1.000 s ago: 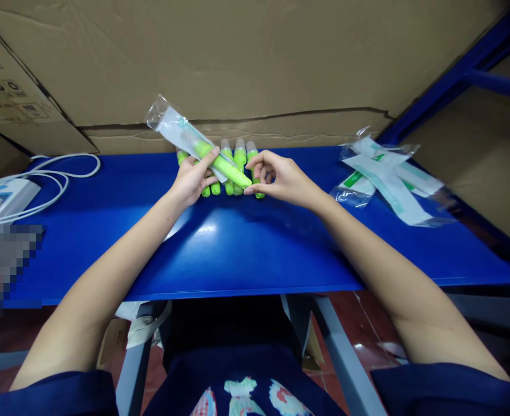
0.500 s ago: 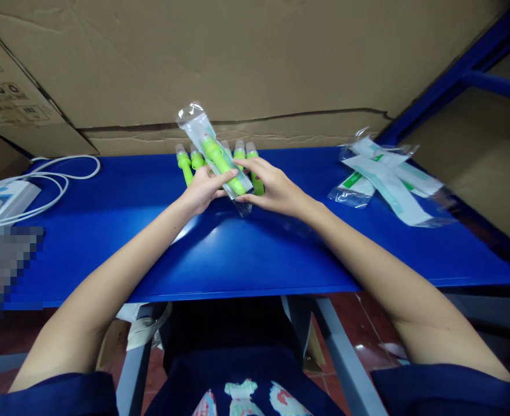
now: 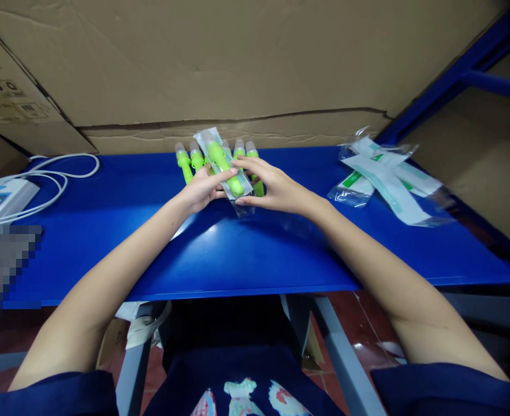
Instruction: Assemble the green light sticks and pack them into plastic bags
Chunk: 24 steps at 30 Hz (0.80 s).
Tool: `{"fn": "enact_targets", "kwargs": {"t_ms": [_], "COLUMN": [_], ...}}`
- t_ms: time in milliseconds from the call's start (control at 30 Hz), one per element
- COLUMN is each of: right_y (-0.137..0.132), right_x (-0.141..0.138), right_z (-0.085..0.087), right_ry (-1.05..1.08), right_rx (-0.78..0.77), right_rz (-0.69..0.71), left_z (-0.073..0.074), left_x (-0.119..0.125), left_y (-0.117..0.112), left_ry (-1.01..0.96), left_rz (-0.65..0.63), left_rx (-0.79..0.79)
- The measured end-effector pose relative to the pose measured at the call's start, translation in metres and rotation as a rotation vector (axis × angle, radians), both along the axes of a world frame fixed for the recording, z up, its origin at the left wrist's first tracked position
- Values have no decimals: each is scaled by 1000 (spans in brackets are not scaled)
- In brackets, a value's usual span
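Note:
A clear plastic packet holds a lime-green stick-shaped item with a clear cap, like a small flashlight, and a pale printed insert. It slants over the table, its capped end away from me. My left hand grips its left side, thumb on top. On the right side, the fingers and thumb of my right hand hold the packet's edge near its lower end. Behind it stand or lie several more lime-green stick-shaped items in a row, partly hidden by the packet and my hands.
Several flat packets with white and green inserts overlap on the right of the blue table. A white cable and a white power strip lie at the left. Cardboard walls the back.
The packet's far end has come down and closer to me, and its loose clear top no longer sticks up. Both hands keep nearly the same place on it.

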State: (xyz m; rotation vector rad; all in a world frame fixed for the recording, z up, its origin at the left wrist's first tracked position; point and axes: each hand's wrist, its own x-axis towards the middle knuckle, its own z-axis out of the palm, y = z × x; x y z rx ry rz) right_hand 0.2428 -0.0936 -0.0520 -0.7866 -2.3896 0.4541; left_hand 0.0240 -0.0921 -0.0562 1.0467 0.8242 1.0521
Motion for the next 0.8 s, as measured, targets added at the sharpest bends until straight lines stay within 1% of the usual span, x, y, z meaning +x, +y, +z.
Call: {"fn": "enact_targets", "kwargs": {"t_ms": [100, 233, 300, 333, 400, 500, 633, 800], "right_y": [0, 2, 2, 2, 0, -3, -7, -9], "right_x": [7, 15, 16, 15, 15, 12, 9, 6], "right_z": [5, 7, 8, 10, 14, 22, 30, 30], "right_ry": [12, 49, 66, 77, 108, 144, 165, 200], "right_rx": [-201, -545, -664, -693, -711, -707, -712, -695], "right_rz": [8, 15, 60, 84, 123, 142, 105, 53], "left_z": [3, 4, 4, 4, 5, 6, 6, 5], "left_x": [-2, -6, -8, -9, -9, -9, -8, -8], "left_y": [1, 3, 3, 3, 3, 3, 3, 2], "left_ry": [0, 18, 22, 23, 27, 48, 77, 80], "left_rz": [17, 10, -1, -2, 0, 10, -8, 0], "left_rx": [-23, -23, -30, -36, -47, -43, -14, -16]}}
